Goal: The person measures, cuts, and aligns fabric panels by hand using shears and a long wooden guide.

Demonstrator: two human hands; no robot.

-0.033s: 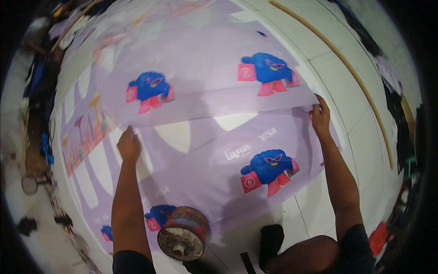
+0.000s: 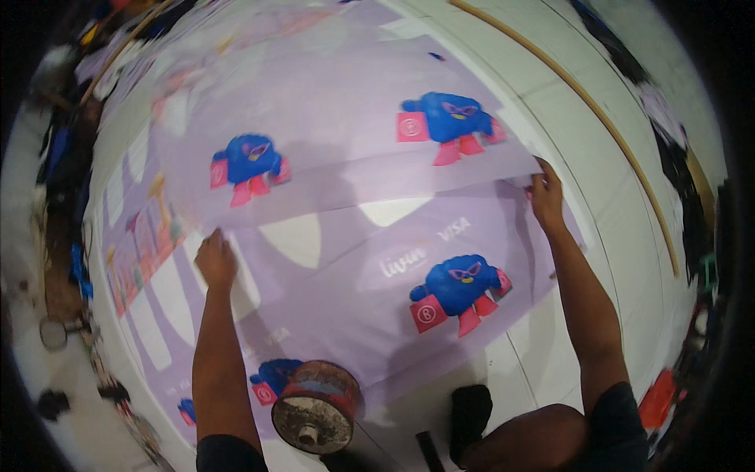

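Both my hands hold the near edge of a lilac printed sheet (image 2: 338, 141) with blue shaggy cartoon figures carrying pink bags. My left hand (image 2: 216, 259) pinches it at the left; the fingertips are partly hidden. At the right corner, my right hand (image 2: 548, 195) grips the edge between thumb and fingers. Beneath lies a second lilac printed sheet (image 2: 346, 307) with white drip shapes, white lettering and similar figures. A worn, round reddish can-like weight (image 2: 316, 405) rests at its near edge, between my left forearm and my foot. Whether the sheets are cloth or plastic I cannot tell.
White floor tiles (image 2: 543, 370) surround the sheets. A long thin wooden strip (image 2: 586, 94) lies along the right. Piled dark cloths and clutter (image 2: 59, 259) line the left side, and dark items with a red object (image 2: 657, 400) sit at the right. My dark-covered foot (image 2: 470, 413) is by the near edge.
The upper sheet and its figures have shifted slightly left in the view, as have both hands. My left hand sits slightly lower. Both hands keep their hold on the edge.
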